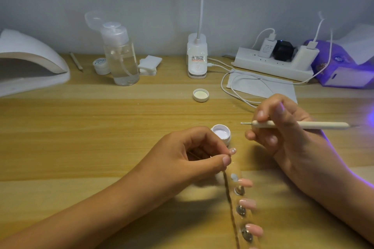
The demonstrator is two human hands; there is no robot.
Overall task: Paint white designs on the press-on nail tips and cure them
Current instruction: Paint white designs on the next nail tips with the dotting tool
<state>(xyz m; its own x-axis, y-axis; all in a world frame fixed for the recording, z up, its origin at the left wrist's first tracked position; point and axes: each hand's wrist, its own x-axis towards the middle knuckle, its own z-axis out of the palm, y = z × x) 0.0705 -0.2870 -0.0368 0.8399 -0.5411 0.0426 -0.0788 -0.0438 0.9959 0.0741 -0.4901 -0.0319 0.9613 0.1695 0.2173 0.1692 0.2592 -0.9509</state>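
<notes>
On the table point(101, 127), one open pot point(221, 134) of white paint between two hands, left hand point(194, 153) pinching one nail tip point(232, 151) just beside the pot, right hand point(283, 127) gripping one pen point(299, 125), three pink nail tips point(245, 182) in a row nearer, one loose lid point(200, 95) behind.

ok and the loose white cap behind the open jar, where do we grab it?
Pinch the cap across its outer wall, coming straight down from above. It lies flat on the table, open side up, so the low round wall is the only part that stands proud. Two fingertips on opposite sides should hold it. Nothing touches it; the jar stands apart, nearer the camera.
</notes>
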